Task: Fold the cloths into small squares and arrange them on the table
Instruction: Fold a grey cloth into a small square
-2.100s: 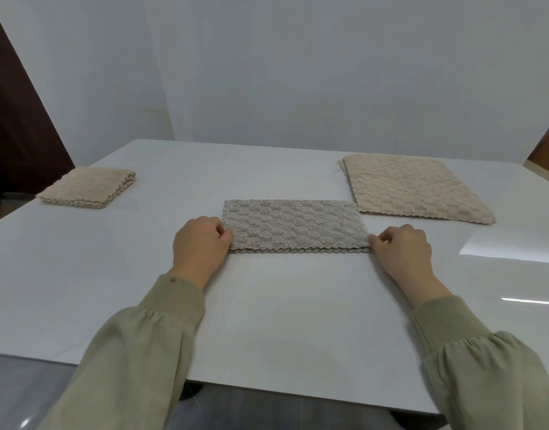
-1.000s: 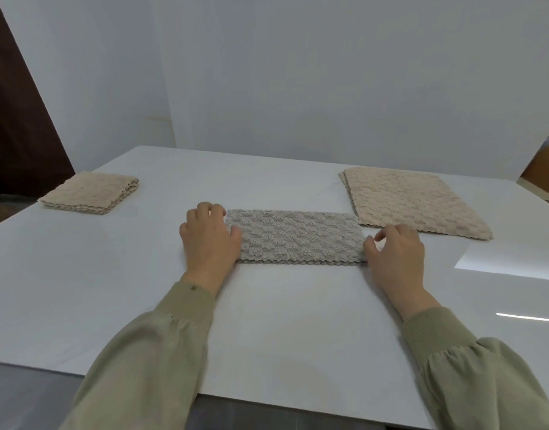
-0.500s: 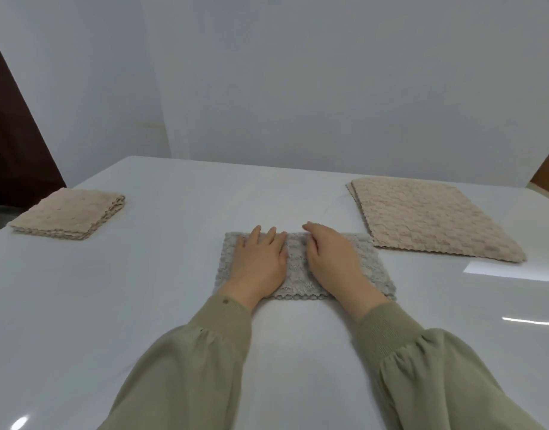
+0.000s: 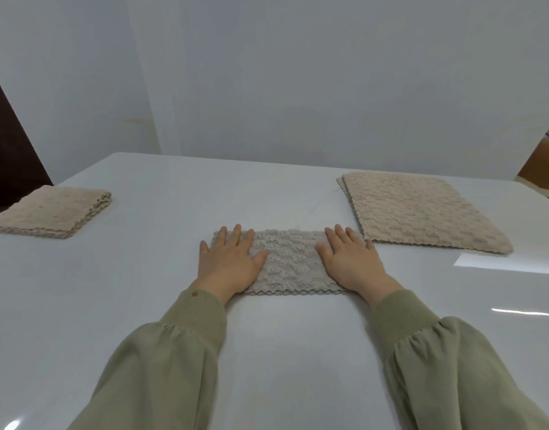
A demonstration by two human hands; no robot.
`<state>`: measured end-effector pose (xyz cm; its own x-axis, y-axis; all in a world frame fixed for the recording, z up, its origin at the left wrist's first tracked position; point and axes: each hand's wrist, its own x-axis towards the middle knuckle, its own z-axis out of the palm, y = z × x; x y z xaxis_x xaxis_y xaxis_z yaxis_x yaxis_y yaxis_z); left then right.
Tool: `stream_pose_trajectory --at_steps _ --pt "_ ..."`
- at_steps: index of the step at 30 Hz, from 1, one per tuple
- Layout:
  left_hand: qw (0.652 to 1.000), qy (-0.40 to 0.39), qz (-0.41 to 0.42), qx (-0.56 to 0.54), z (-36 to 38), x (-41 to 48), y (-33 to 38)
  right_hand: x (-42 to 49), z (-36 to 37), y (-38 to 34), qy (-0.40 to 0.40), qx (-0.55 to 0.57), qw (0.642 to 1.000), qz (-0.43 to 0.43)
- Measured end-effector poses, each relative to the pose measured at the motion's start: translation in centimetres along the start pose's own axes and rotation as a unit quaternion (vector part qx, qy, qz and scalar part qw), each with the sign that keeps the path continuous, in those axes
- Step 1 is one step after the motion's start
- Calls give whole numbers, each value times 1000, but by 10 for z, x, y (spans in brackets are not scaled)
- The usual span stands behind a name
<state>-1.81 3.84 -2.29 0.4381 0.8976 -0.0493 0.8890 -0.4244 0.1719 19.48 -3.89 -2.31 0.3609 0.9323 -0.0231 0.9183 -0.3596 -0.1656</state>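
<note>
With a folded beige stack [image 4: 52, 212] done at ten o'clock, the left hand [image 4: 228, 265] and right hand [image 4: 349, 262] pressed straight, open fingers on the half-folded grey cloth [image 4: 287, 262] at the table's [image 4: 282, 352] centre, while flat beige cloths [image 4: 422, 212] at two o'clock awaited folding.

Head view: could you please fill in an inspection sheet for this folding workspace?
Surface: glossy white table, glare at right.
Job's things: grey cloth folded to a strip, centre; small folded beige cloth stack, left; larger flat beige cloths, right.
Clutter: nothing seen.
Grippers: left hand and right hand flat, fingers straight, pressing the grey cloth.
Cables: nothing seen.
Surroundings: white wall; dark panel at left.
</note>
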Motion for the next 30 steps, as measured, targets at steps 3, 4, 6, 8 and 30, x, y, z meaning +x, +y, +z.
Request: stream_pose_trajectory --at_steps 3,4,6,8,30 --pt "1000 -7 -20 2 -1 -4 -5 -5 -2 12 -2 15 1000 -5" --pt "1000 7 -25 9 -2 -5 -5 -7 -3 14 16 24 1000 -8" --pt "997 76 -11 32 -7 -8 3 -11 -8 12 109 45 993 -13" --pt "985 157 55 47 -12 -10 19 -16 -12 0 253 54 965 -44" --pt "979 112 111 -125 -2 -58 -18 -73 -3 13 214 146 965 41"
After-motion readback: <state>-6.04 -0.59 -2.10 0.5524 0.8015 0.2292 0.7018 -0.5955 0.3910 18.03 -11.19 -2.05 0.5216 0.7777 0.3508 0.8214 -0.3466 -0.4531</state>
